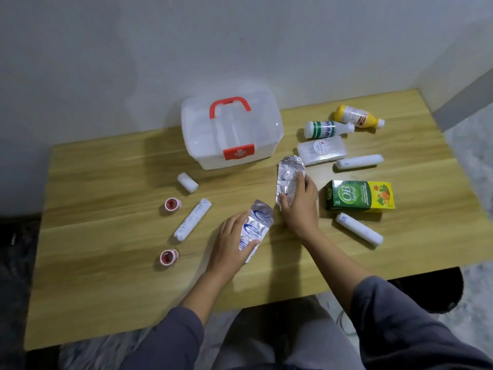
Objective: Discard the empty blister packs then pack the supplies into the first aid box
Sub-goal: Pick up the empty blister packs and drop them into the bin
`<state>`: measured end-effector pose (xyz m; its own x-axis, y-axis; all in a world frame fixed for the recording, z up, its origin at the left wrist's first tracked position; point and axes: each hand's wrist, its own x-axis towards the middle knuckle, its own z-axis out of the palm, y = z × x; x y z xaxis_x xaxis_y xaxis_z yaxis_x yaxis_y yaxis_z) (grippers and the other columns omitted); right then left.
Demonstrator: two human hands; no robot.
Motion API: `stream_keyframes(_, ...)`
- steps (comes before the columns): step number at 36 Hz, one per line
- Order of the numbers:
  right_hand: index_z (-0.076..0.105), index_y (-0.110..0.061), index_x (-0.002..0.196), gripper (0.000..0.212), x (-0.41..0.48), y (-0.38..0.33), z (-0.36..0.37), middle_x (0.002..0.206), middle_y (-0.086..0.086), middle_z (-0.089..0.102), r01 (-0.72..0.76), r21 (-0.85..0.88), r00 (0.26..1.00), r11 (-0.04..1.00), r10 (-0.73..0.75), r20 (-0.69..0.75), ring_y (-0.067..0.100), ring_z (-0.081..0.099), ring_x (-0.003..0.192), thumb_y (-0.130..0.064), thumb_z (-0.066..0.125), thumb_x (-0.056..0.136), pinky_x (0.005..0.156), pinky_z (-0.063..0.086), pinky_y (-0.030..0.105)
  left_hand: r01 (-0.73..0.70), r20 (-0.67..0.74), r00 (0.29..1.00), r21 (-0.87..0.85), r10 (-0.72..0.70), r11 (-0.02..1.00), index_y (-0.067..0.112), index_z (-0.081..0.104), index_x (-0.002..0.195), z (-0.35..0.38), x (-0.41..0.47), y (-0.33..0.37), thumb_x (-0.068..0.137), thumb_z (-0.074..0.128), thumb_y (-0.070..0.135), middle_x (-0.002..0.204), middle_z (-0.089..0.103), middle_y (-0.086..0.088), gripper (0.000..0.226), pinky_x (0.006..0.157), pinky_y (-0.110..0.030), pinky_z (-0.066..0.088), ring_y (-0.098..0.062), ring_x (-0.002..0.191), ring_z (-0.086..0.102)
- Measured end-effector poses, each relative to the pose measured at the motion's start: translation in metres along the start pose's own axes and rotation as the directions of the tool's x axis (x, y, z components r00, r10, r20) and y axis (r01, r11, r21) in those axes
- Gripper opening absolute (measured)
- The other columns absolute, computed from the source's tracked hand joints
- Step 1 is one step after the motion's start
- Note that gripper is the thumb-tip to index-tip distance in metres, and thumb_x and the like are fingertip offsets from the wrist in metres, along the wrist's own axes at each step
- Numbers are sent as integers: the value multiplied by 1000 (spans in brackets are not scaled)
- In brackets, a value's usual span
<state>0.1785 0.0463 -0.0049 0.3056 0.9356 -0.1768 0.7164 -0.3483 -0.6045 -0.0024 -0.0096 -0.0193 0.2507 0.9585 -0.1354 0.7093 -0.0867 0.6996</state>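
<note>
My left hand (229, 243) grips a silver blister pack with blue print (256, 225) just above the wooden table (112, 236). My right hand (300, 202) holds a second, plain foil blister pack (289, 173), tilted up off the table. The clear first aid box (229, 129), with a red handle and red latch, stands shut at the back centre, beyond both hands.
A gauze roll (188, 182), a long bandage roll (192, 218) and two red tape rolls (173, 204) (168, 257) lie to the left. On the right are a green and yellow carton (360, 194), two bandage rolls (358, 228) (358, 161), a clear packet (321, 150), a white bottle (326, 129) and a yellow bottle (356, 116).
</note>
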Motion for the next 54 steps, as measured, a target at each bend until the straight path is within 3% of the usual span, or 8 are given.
stream_keyframes(5, 30, -9, 139, 63, 0, -4, -9, 138, 17, 34, 44, 83, 999, 996, -46, 18, 30, 37, 125, -12, 61, 85, 98, 33, 27, 93, 43, 995, -129, -88, 987, 23, 52, 124, -5, 2, 5, 77, 72, 23, 116, 50, 6, 51, 81, -8, 35, -8, 105, 50)
stream_keyframes(15, 34, -7, 140, 69, 8, -6, -27, 131, 17, 40, 43, 224, 998, 974, -54, 44, 27, 47, 117, -6, 67, 79, 89, 35, 19, 210, 71, 978, -279, -198, 937, 23, 56, 115, -14, 12, 22, 73, 75, 12, 115, 54, 7, 47, 76, 6, 30, -4, 103, 51)
stream_keyframes(25, 36, -3, 139, 68, 34, 6, -131, 122, 20, 43, 162, 305, 972, 939, -99, -211, 21, 48, 108, -3, 67, 80, 73, 28, -9, 21, -14, 1000, -286, -26, 958, 15, 57, 119, -10, 75, 124, 71, 75, 8, 108, 53, 3, 52, 72, 3, 34, -11, 96, 53)
stream_keyframes(30, 39, -5, 138, 67, 41, 57, -210, 120, 19, 46, 103, 281, 941, 954, -2, -339, 29, 49, 111, 0, 66, 77, 78, 27, 6, -137, 29, 988, -238, 149, 962, 13, 54, 123, 18, 115, 197, 73, 75, 12, 119, 53, -4, 55, 81, -13, 34, -12, 104, 49)
stream_keyframes(36, 38, -2, 137, 68, 24, 151, -296, 121, 24, 45, -23, 338, 869, 941, 186, -458, 27, 47, 113, 7, 65, 76, 68, 25, -13, -257, 126, 946, -274, 300, 927, 9, 51, 126, 89, 149, 304, 75, 74, 10, 119, 49, -3, 56, 79, -2, 30, -10, 105, 45)
stream_keyframes(41, 41, -4, 136, 68, 0, 245, -343, 126, 20, 44, -160, 431, 773, 888, 385, -505, 29, 48, 118, 4, 69, 74, 79, 25, -4, -345, 273, 864, -291, 423, 893, 9, 53, 122, 173, 162, 381, 74, 74, 8, 113, 51, -2, 53, 78, 3, 32, -12, 103, 50)
stream_keyframes(50, 41, -4, 135, 67, -52, 395, -368, 130, 17, 43, -403, 539, 597, 739, 659, -457, 29, 47, 121, 5, 68, 74, 84, 24, 6, -453, 501, 684, -278, 531, 847, 11, 49, 128, 328, 157, 478, 78, 71, 13, 117, 47, -2, 54, 71, 6, 31, -8, 103, 45)
stream_keyframes(54, 37, -7, 138, 67, -66, 443, -357, 131, 12, 41, -475, 598, 546, 646, 749, -375, 24, 46, 122, 1, 66, 78, 86, 27, 9, -477, 594, 618, -237, 515, 846, 8, 50, 126, 391, 152, 498, 76, 71, 9, 117, 49, -8, 54, 74, 1, 30, -18, 107, 50)
